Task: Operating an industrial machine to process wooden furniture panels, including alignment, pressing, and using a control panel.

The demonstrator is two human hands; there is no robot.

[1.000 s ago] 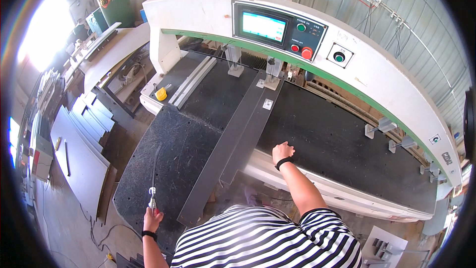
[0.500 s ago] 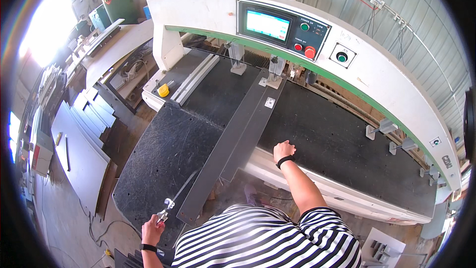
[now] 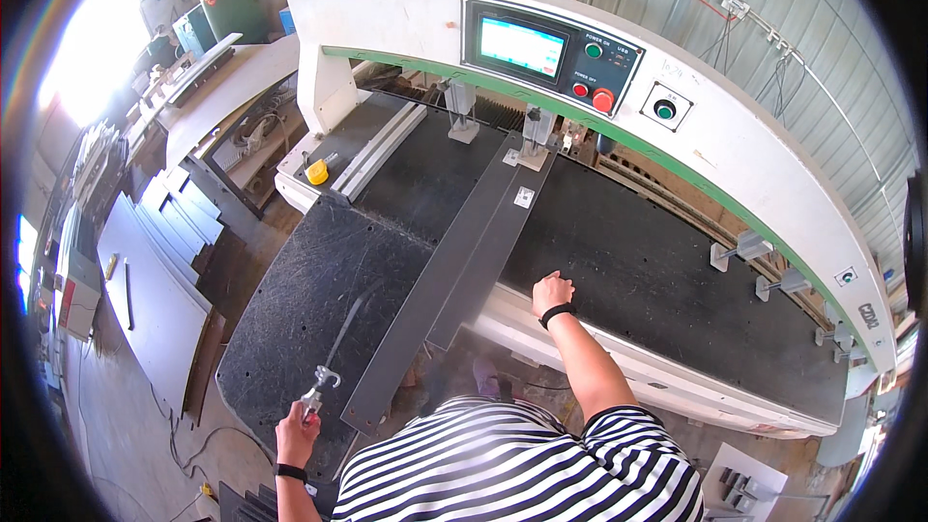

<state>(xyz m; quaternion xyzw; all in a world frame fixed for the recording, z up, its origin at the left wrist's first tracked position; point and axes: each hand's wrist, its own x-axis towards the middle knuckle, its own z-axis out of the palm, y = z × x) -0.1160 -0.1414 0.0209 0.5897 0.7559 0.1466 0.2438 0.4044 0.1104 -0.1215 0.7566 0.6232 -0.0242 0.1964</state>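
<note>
My left hand (image 3: 298,433) is closed around the handle of a silver air blow gun (image 3: 317,389). Its thin nozzle shows as a blurred streak over the scratched black table, left of the panels. Two long dark grey panels (image 3: 411,343) lie side by side across the machine bed, their far ends beneath a metal clamp foot (image 3: 533,157). A small white label (image 3: 523,197) is on the right panel. My right hand (image 3: 553,292), fingers curled in and holding nothing visible, rests at the front edge of the black bed (image 3: 638,251), right of the panels.
A white beam (image 3: 387,19) arches over the bed, carrying a control panel (image 3: 548,53) with screen and buttons. A metal fence (image 3: 382,155) and a yellow tape measure (image 3: 317,172) are at the left. White boards (image 3: 155,300) lean farther left. Cables (image 3: 198,435) cross the floor.
The air blow gun and my left hand have moved slightly up, and the gun's hook has turned. My right hand has stayed in place.
</note>
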